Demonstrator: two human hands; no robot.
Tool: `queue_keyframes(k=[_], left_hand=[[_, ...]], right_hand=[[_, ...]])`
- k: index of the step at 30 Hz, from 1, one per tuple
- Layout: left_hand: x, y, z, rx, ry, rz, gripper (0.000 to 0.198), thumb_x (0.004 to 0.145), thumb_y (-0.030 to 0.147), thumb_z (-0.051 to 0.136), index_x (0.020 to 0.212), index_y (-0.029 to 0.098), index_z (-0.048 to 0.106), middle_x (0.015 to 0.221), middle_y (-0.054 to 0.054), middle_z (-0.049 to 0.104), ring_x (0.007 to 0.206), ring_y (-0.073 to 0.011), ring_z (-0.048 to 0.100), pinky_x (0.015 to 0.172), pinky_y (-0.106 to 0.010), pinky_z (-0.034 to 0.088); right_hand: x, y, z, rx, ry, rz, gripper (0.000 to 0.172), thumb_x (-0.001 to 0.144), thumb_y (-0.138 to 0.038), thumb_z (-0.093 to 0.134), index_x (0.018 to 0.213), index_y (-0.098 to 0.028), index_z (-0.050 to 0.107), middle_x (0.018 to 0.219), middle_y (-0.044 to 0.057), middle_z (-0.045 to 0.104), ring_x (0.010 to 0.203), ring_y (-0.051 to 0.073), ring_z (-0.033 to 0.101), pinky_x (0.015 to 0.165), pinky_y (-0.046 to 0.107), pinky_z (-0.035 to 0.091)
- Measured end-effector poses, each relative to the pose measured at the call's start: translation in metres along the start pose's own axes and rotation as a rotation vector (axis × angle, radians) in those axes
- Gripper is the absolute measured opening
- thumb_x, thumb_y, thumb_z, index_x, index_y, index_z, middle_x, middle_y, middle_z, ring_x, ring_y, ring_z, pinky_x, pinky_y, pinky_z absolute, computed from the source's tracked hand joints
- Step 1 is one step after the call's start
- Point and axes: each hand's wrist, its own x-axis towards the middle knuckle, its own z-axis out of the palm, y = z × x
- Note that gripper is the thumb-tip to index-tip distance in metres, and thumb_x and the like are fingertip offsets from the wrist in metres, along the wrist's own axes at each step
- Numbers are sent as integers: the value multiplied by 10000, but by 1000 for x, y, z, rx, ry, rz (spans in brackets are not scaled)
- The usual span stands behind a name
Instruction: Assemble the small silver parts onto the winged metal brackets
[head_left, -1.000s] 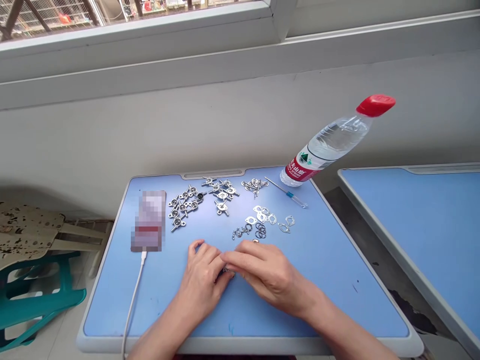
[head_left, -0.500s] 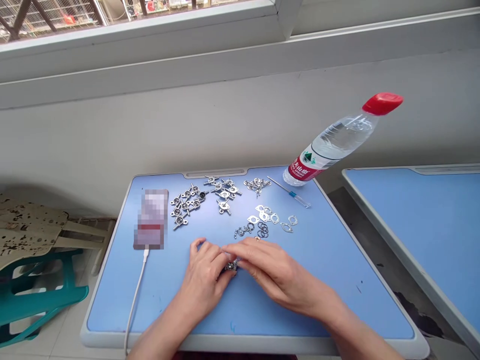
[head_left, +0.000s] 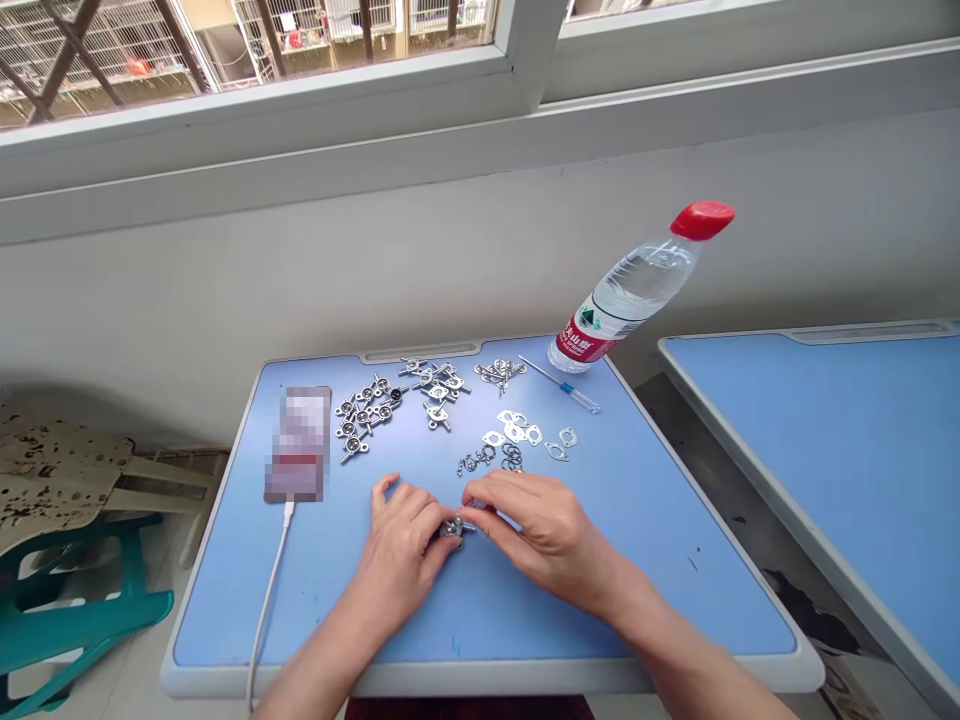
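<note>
My left hand [head_left: 407,540] rests on the blue table and grips a small metal fitting [head_left: 452,528] between thumb and fingers. The fitting is silvery, with a short tube sticking out to the right. Close against it on the right, my right hand [head_left: 529,520] has thumb and fingers pinched together; whatever is between them is too small and covered to name. Just beyond the right fingers lie black rubber rings [head_left: 511,457] and several tiny metal pieces [head_left: 472,461]. Flat oval metal plates [head_left: 514,431] with holes are scattered behind these.
Similar fittings lie in two groups, one with dark centres [head_left: 364,415], another with plates on top [head_left: 437,390]. Farther back are a pile of stemmed metal parts [head_left: 500,373], a thin blue-banded screwdriver [head_left: 562,385] and a water bottle [head_left: 626,290]. A phone [head_left: 300,440] with a white cable [head_left: 270,590] lies left.
The right fingers have drawn slightly away from the fitting, so more of it and its tube shows. The left hand still holds it. The whole view has shifted a little.
</note>
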Motion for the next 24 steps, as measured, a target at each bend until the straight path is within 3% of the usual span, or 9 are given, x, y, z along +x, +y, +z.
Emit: queue_keyframes(k=[5,9,11,18,24], left_hand=[[-1,-1,0,13,5,13,48,908,175,589,896,221,592,804,20,608,807,-172,571,1028,-478,344],[-1,-1,0,-15,-1,-4,52,907,172,591,904,224,597,841,10,623,836,-181,572,1039,-502,331],[-1,-1,-1,-28,-13,-8,70,907,170,592,945,228,599,868,9,639,853,-181,577,1048,-513,321],[0,0,-3,12,-20,8,70,931,195,560,942,231,618,829,10,641,812,-179,573,1039,-519,335],[-1,-1,-2,15,-26,7,74,931,202,576,988,235,610,844,11,637,847,-182,584,1050,-511,326]], right_hand=[[-2,4,0,-36,-42,-66,222,1006,-214,435,943,-165,642,675,15,611,562,118,523,517,237,417],[-2,2,-5,-23,-185,-102,304,1003,-133,357,1197,-151,591,822,51,646,671,140,577,561,254,461],[-2,1,-7,4,-222,-76,326,996,-105,338,1231,-139,561,885,70,657,738,153,593,599,270,474],[-3,3,-1,-31,-71,-38,248,1008,-221,422,842,-169,600,668,20,592,569,130,514,526,252,401],[-4,9,3,-45,-35,26,192,995,-217,451,883,-166,599,740,41,661,612,136,594,552,251,455]])
